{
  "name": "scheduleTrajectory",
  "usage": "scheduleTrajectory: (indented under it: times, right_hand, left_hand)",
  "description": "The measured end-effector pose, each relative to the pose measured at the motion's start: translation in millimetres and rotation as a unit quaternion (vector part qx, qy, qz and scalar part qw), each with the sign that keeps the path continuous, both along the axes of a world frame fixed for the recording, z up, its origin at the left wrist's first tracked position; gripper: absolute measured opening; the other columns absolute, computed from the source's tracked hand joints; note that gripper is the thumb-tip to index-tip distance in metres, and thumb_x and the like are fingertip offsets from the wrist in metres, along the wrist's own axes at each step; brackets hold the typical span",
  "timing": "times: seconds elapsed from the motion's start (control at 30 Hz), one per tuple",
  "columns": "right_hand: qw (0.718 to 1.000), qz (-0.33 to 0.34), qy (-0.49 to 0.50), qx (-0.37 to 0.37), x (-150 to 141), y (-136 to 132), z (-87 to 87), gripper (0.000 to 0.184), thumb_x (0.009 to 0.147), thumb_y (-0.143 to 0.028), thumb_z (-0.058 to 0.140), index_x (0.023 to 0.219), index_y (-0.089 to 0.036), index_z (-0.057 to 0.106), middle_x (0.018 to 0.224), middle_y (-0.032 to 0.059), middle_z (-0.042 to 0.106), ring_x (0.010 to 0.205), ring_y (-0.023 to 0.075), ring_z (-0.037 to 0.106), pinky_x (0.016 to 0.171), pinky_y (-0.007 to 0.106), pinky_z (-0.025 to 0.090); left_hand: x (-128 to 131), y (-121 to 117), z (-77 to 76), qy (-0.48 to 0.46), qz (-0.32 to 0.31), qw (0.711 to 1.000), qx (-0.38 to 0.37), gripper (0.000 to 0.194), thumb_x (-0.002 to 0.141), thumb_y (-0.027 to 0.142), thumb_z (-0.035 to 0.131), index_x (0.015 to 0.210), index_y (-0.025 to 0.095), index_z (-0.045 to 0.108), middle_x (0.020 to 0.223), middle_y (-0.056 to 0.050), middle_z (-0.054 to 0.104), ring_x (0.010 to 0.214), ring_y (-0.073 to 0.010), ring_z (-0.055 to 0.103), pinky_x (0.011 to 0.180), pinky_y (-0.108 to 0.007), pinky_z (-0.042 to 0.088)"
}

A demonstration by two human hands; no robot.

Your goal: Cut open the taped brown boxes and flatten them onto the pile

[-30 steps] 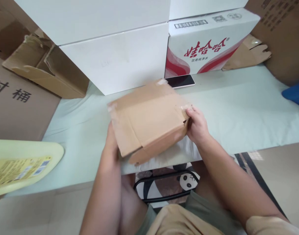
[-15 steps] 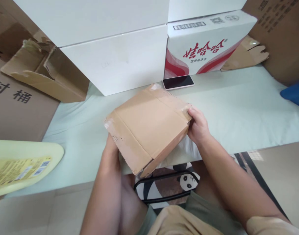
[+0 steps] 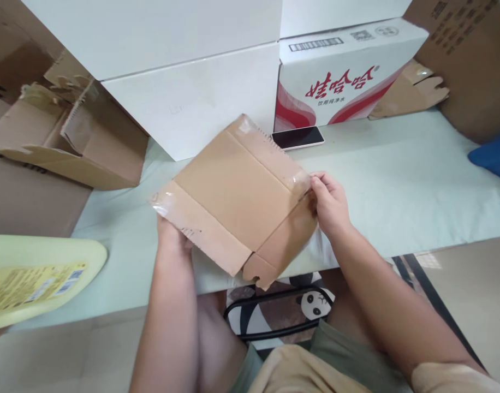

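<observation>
I hold a small brown cardboard box (image 3: 233,196) with old clear tape on its edges, tilted above the near edge of a pale green table (image 3: 397,180). My left hand (image 3: 170,234) supports its left underside, with the fingers mostly hidden behind the cardboard. My right hand (image 3: 329,204) grips the box's right corner with its fingers closed on the edge. A loose flap hangs at the box's lower corner.
A phone (image 3: 298,137) lies on the table just behind the box. White boxes (image 3: 184,103) and a red-printed white carton (image 3: 340,82) stand at the back. Torn brown cartons (image 3: 70,136) lie left, a yellow-green object (image 3: 37,273) near left, a blue thing (image 3: 493,158) at right.
The box has been lifted and tipped so its broad face turns more toward me. My left hand moved up and left under it; the side flap now hangs lower.
</observation>
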State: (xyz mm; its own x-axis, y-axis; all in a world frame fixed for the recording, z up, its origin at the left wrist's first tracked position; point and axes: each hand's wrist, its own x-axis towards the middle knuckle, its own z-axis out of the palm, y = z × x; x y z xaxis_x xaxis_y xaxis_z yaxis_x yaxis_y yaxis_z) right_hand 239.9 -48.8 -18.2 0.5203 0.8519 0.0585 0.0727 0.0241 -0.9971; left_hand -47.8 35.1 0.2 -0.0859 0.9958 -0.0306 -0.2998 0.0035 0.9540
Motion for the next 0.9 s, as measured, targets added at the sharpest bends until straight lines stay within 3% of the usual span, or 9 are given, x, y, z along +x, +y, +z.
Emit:
scheduleTrajectory:
  times: [0.1,0.17,0.23,0.3,0.4,0.5,0.6,0.73,0.9]
  right_hand:
    - [0.995,-0.080,-0.055,-0.014,7.6,3.9,-6.6,0.030,0.081,-0.048,0.072,0.097,-0.025,0.064,0.104,0.0041,0.068,0.102,0.0224,0.063,0.091,0.037,0.051]
    - [0.994,-0.098,-0.037,-0.010,10.2,6.1,-9.3,0.040,0.077,-0.047,0.076,0.107,-0.026,0.061,0.118,0.0055,0.067,0.110,0.0219,0.063,0.090,0.036,0.053]
    - [0.998,-0.042,0.050,-0.020,8.9,6.2,-8.3,0.049,0.075,-0.052,0.077,0.112,-0.027,0.058,0.112,0.0042,0.068,0.092,0.0183,0.066,0.073,0.031,0.054]
    - [0.984,0.059,0.158,-0.054,4.2,3.7,-3.5,0.055,0.072,-0.066,0.077,0.105,-0.025,0.059,0.091,0.0015,0.068,0.065,0.0145,0.060,0.053,0.027,0.046]
    - [0.956,0.166,0.221,-0.098,-5.1,-1.3,5.6,0.061,0.063,-0.076,0.081,0.087,-0.023,0.062,0.068,0.0000,0.061,0.050,0.0138,0.050,0.044,0.029,0.040]
    - [0.958,0.152,0.224,-0.098,-11.5,-2.1,9.9,0.058,0.060,-0.071,0.086,0.084,-0.022,0.065,0.065,0.0010,0.063,0.052,0.0159,0.053,0.046,0.031,0.043]
    - [0.965,0.109,0.224,-0.080,-15.6,0.0,9.9,0.060,0.058,-0.071,0.087,0.082,-0.021,0.064,0.063,-0.0006,0.062,0.046,0.0110,0.045,0.038,0.026,0.033]
    - [0.961,0.161,0.204,-0.099,-22.7,-2.5,11.3,0.063,0.057,-0.073,0.088,0.077,-0.019,0.062,0.060,-0.0032,0.057,0.044,0.0056,0.038,0.038,0.022,0.027]
    - [0.946,0.210,0.217,-0.118,-24.6,-9.1,15.0,0.063,0.055,-0.064,0.093,0.087,-0.019,0.063,0.071,-0.0020,0.062,0.048,0.0063,0.042,0.040,0.022,0.032]
  left_hand:
    - [-2.4,0.1,8.4,-0.038,0.014,0.999,0.014,0.045,0.080,0.065,0.070,0.094,0.022,0.073,0.097,-0.005,0.080,0.121,-0.0327,0.069,0.106,-0.048,0.057]
    - [-4.4,1.0,12.4,-0.057,0.018,0.997,0.041,0.044,0.081,0.066,0.070,0.096,0.024,0.072,0.098,-0.004,0.081,0.130,-0.0317,0.065,0.109,-0.046,0.056]
    - [-5.7,2.9,13.7,-0.066,0.016,0.996,0.063,0.043,0.084,0.066,0.068,0.098,0.026,0.072,0.100,-0.003,0.081,0.135,-0.0301,0.061,0.112,-0.045,0.054]
    - [-5.8,4.5,13.6,-0.059,0.010,0.996,0.064,0.045,0.083,0.068,0.068,0.100,0.026,0.071,0.104,-0.004,0.080,0.137,-0.0305,0.059,0.113,-0.045,0.053]
    - [-3.6,1.3,15.1,-0.047,0.017,0.997,0.054,0.047,0.079,0.064,0.074,0.102,0.024,0.069,0.111,-0.007,0.079,0.141,-0.0324,0.055,0.114,-0.044,0.051]
    - [1.1,-9.5,20.9,-0.089,0.015,0.991,0.097,0.051,0.079,0.066,0.066,0.107,0.024,0.069,0.119,-0.006,0.078,0.145,-0.0319,0.052,0.116,-0.042,0.049]
    - [7.4,-18.9,25.3,-0.130,-0.027,0.986,0.103,0.063,0.080,0.076,0.059,0.115,0.024,0.069,0.127,-0.006,0.076,0.146,-0.0317,0.051,0.118,-0.043,0.047]
    - [10.6,-16.1,18.2,-0.065,0.037,0.997,-0.002,0.056,0.066,0.047,0.090,0.111,0.022,0.070,0.122,-0.006,0.078,0.142,-0.0316,0.057,0.116,-0.045,0.050]
    - [5.1,-9.0,7.4,-0.063,0.024,0.997,-0.041,0.040,0.072,0.034,0.088,0.108,0.025,0.074,0.121,0.002,0.080,0.146,-0.0307,0.055,0.114,-0.041,0.051]
